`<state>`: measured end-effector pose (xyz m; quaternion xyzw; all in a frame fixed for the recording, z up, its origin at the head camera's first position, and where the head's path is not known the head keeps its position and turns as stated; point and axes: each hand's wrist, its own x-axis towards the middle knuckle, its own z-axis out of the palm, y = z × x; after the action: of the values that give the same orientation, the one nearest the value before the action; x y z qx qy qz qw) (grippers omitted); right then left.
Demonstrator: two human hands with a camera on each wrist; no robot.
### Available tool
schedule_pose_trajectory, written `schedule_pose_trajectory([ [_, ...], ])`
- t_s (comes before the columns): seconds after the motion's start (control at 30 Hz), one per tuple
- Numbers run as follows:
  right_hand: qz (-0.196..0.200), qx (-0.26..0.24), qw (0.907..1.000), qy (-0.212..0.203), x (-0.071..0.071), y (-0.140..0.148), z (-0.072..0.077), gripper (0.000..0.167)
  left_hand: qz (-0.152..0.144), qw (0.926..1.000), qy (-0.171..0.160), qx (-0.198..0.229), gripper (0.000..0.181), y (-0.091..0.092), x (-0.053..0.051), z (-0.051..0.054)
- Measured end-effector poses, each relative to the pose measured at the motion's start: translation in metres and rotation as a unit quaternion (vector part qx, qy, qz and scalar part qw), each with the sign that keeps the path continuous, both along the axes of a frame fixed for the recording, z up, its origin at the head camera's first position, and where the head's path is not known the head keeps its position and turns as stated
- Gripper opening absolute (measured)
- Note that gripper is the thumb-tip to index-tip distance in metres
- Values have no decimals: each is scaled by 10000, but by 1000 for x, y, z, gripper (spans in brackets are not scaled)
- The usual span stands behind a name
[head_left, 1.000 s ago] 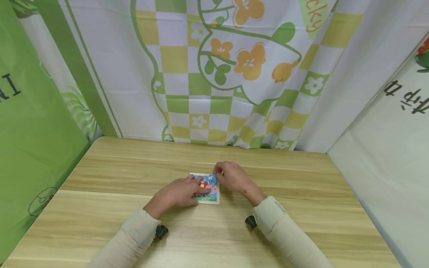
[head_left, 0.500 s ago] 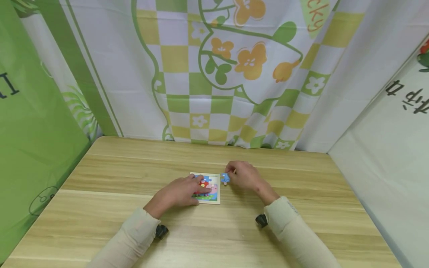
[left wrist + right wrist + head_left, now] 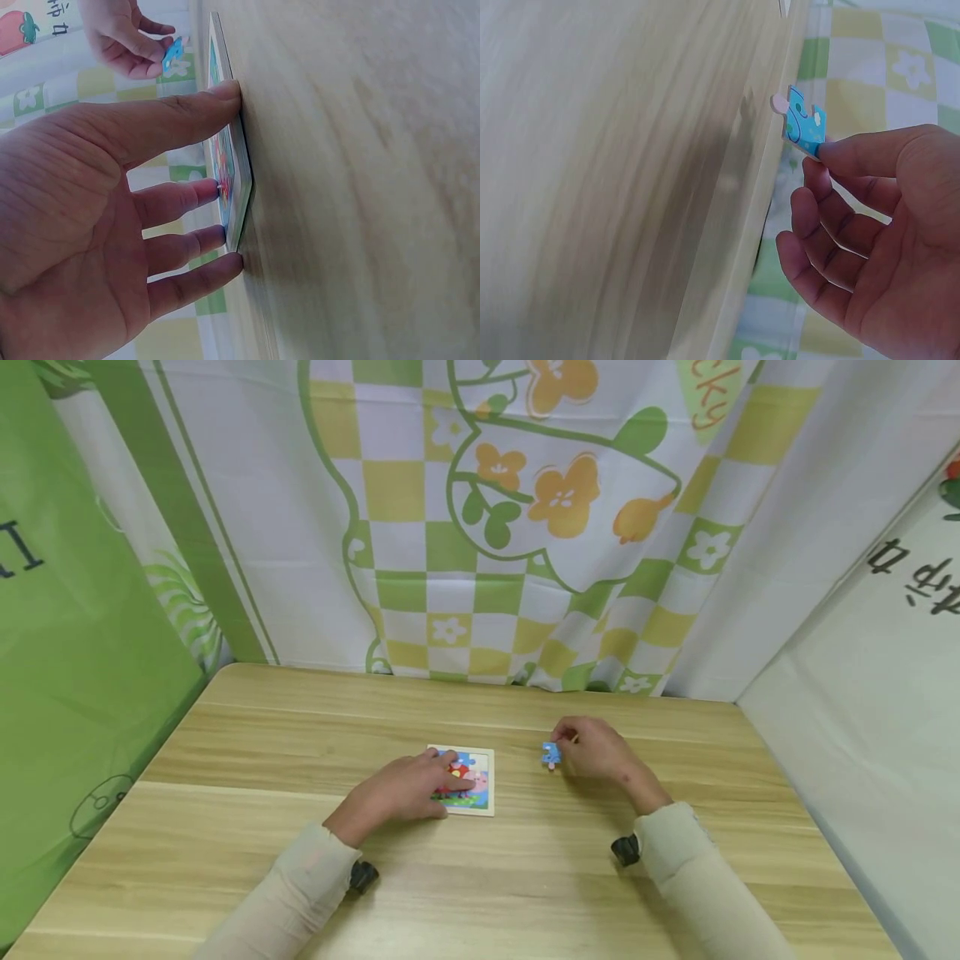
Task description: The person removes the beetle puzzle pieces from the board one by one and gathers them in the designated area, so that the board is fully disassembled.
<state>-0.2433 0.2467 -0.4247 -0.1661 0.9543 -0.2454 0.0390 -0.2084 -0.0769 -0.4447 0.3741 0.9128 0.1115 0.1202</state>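
Blue puzzle piece [image 3: 551, 754], held just off the tabletop to the right of, and well apart from, the square puzzle tray [image 3: 492, 785]. The right hand [image 3: 596, 750] pinches one edge of the piece between thumb and index finger; its other fingers are loosely curled and separated (seen best from the right wrist). A pink knob projects from the piece. The puzzle tray lies flat, with a pale patch showing at the upper right of its coloured picture. On it rests the left hand [image 3: 401, 785], fingers spread, the thumb against the tray's near edge. Both forearms wear light sleeves [image 3: 697, 860], with a small black device [image 3: 626, 850] at each wrist. Beneath lies the wood-grain tabletop [image 3: 300, 760]; behind it hangs a checked, flowered curtain [image 3: 397, 489], with green cloth [image 3: 82, 635] at left and a whitish panel [image 3: 885, 710] at right.
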Motion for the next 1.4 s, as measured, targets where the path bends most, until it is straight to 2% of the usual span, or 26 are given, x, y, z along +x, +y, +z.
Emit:
schedule_pose_trajectory([
  [0.17, -94, 137, 9998, -52, -1, 19, 1, 16, -57, 10000, 39, 14, 54, 0, 1, 1],
  [0.63, -211, 225, 9992, -268, -7, 67, 5, 14, 169, 9998, -142, -17, 55, 2, 2, 1],
  [1.03, -334, 393, 9972, -544, -13, 94, 4, 15, 164, 9997, -163, 17, 54, 1, 2, -1],
  [1.4, -550, 391, 9954, -685, -19, 102, -3, 16, 141, 9998, -140, -9, 54, -1, 2, -2],
])
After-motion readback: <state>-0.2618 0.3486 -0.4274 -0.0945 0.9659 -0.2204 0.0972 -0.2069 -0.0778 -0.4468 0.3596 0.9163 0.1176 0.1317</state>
